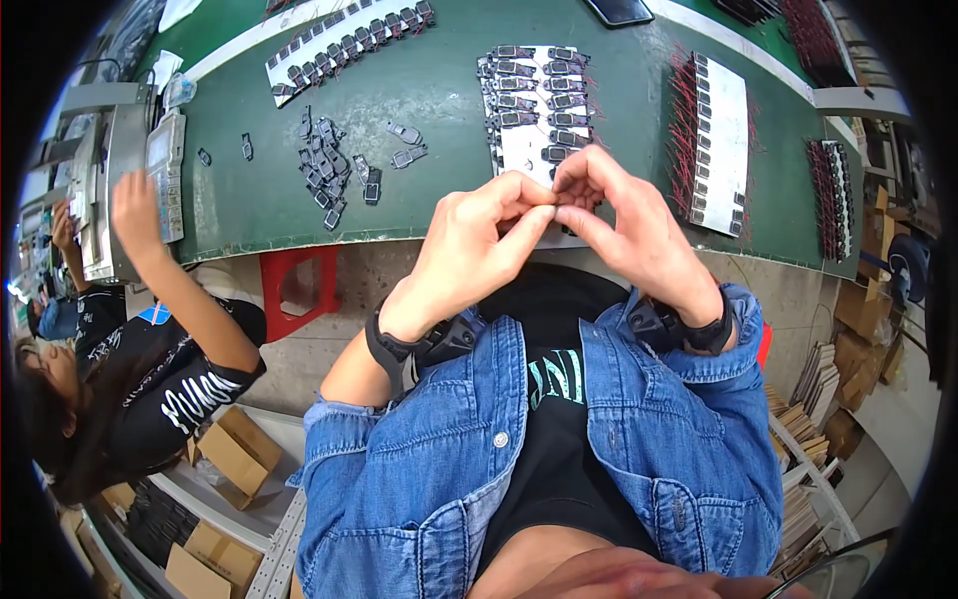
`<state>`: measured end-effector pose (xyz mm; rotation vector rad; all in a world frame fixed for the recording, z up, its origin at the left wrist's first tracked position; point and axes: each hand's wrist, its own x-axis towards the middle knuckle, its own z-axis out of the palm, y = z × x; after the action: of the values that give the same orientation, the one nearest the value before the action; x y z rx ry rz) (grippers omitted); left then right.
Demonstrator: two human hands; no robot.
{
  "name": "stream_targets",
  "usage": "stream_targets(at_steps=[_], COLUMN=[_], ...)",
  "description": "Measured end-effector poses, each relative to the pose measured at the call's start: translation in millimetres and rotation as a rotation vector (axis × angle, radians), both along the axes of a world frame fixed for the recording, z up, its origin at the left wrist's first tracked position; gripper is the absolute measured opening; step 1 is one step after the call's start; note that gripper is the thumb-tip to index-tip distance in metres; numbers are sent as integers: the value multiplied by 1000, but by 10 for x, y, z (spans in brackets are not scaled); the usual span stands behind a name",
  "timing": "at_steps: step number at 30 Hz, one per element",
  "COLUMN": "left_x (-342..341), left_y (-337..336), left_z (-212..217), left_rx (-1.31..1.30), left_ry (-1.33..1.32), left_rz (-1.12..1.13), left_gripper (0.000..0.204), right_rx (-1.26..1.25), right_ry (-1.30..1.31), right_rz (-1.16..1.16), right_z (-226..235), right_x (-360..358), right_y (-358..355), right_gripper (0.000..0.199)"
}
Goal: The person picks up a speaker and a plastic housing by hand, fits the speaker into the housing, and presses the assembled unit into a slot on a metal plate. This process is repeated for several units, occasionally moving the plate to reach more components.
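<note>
Pinching tiny part betw fingertips, both hands | L hand [469,250] + R hand [629,235] curled shut, part mostly hidden | white tray [529,150] just beyond; loose parts pile [324,170] beyond L, close to grab

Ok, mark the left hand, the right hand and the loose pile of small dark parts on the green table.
left hand [469,245], head view, back of the hand.
right hand [634,230], head view, back of the hand.
loose pile of small dark parts [327,170], head view, middle of the heap.

Whatever my left hand [469,250] and right hand [629,235] pinched stayed hidden behind my fingertips [547,205]; the white tray [529,150] beyond them was partly covered.
</note>
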<state>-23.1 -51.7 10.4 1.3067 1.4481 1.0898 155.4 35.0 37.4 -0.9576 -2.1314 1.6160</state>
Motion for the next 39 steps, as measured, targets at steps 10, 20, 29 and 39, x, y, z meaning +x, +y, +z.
stream_targets(at_steps=[10, 20, 29, 39], left_x=[-239, -154, -960, -1198], left_y=[258, 344, 158, 327], left_z=[-138, -201, -90, -1], left_rx=[-132, -34, 284, 378], left_ry=[7, 207, 964, 1190], left_rz=[242, 370, 230, -209], left_gripper=[17, 14, 9, 12], right_rx=[370, 608, 682, 604], right_ry=[-118, -481, -528, -519], right_rz=[-513, -570, -410, -437], right_z=[212, 18, -30, 50], right_x=[786, 1370, 1528, 1534], right_y=[39, 110, 303, 303], right_gripper=[26, 27, 14, 14])
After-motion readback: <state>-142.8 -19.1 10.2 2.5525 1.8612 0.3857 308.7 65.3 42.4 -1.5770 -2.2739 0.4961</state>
